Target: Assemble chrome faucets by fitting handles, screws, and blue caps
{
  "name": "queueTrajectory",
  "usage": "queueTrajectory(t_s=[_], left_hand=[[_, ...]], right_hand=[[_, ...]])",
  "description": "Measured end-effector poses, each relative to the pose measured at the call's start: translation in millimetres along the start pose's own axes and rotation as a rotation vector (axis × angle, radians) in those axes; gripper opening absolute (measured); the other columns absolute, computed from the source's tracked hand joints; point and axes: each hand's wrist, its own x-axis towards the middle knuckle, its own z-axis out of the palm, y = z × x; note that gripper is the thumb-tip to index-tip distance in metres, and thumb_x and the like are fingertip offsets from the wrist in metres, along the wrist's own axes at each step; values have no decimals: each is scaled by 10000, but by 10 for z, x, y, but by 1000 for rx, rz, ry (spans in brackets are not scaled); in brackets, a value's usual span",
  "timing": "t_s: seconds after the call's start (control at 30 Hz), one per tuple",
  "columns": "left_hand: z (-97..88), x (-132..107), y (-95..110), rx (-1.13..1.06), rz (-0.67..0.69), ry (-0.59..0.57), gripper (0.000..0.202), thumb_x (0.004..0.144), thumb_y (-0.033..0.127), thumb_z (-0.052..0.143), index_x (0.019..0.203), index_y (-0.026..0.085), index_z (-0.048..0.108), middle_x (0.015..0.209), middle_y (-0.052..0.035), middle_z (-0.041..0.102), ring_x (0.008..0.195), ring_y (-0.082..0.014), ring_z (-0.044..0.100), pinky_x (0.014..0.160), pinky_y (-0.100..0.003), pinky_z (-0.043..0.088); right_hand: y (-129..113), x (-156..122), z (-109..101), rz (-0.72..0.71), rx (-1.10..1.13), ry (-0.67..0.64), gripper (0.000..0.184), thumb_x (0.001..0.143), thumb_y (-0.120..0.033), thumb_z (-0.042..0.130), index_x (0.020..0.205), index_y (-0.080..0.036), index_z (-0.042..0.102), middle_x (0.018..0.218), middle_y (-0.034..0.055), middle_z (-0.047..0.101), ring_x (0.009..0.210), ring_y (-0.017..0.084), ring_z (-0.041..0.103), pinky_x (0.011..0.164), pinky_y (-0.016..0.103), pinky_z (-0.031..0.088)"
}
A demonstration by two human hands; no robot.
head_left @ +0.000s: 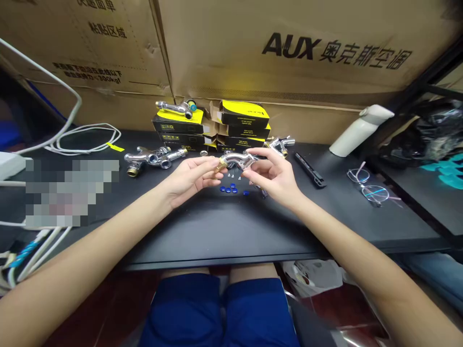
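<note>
A chrome faucet body (235, 158) with a brass-coloured threaded end is held up over the desk between my two hands. My left hand (193, 177) pinches the brass end with thumb and fingers. At the other end, my right hand (273, 174) grips the chrome part, its fingers curled over it. Just beneath the faucet lie several small blue caps (233, 190) and several tiny screws (233, 176). To the left of my left hand rest more chrome faucet bodies (154, 158). Others (284, 143) sit behind my right hand, partly hidden.
Black and yellow boxes (246, 115) are stacked at the back, a faucet (177, 107) on top. Right of them are a black box cutter (310, 169), a white bottle (361, 130) and eyeglasses (372, 188). White cables (77, 137) lie at left. Large cartons (224, 58) stand behind.
</note>
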Motion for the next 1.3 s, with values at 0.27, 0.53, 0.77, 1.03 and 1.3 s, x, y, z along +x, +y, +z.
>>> queueTrajectory(t_s=[0.27, 0.53, 0.77, 1.03, 1.3], left_hand=[[38, -21, -46, 124, 147, 82, 308, 693, 334, 830, 915, 139, 744, 860, -47, 740, 724, -127, 676, 660, -228, 578], [91, -76, -82, 462, 463, 162, 325, 675, 308, 834, 931, 127, 750, 890, -65, 767, 703, -168, 703, 741, -319, 606], [51, -47, 21, 389, 205, -50, 293, 775, 412, 750, 781, 120, 724, 652, -39, 723, 498, -134, 648, 557, -258, 560], [-24, -4, -17, 161, -66, -151, 503, 795, 627, 652, 790, 131, 733, 554, -33, 670, 467, -120, 612, 517, -230, 518], [-23, 1, -6, 111, -72, -77, 398, 744, 524, 758, 809, 133, 721, 660, -32, 703, 501, -90, 585, 554, -226, 535]], right_hand=[[33, -17, 2, -43, -67, -4, 430, 815, -394, 735, 1188, -274, 558, 778, -10, 669, 644, 163, 622, 583, 321, 525], [18, -57, 48, -15, -37, -37, 451, 804, -405, 742, 1171, -264, 521, 744, -20, 667, 600, 157, 631, 548, 306, 524], [0, -25, -29, -88, -132, -48, 450, 813, -418, 732, 1200, -265, 561, 753, -13, 667, 606, 153, 631, 561, 311, 547], [10, -15, -47, -172, -179, -79, 438, 843, -361, 711, 1241, -261, 557, 774, -19, 672, 624, 133, 615, 562, 279, 517], [23, -54, -19, -275, -318, -36, 412, 865, -328, 676, 1243, -238, 540, 796, -16, 690, 651, 128, 634, 590, 270, 533]])
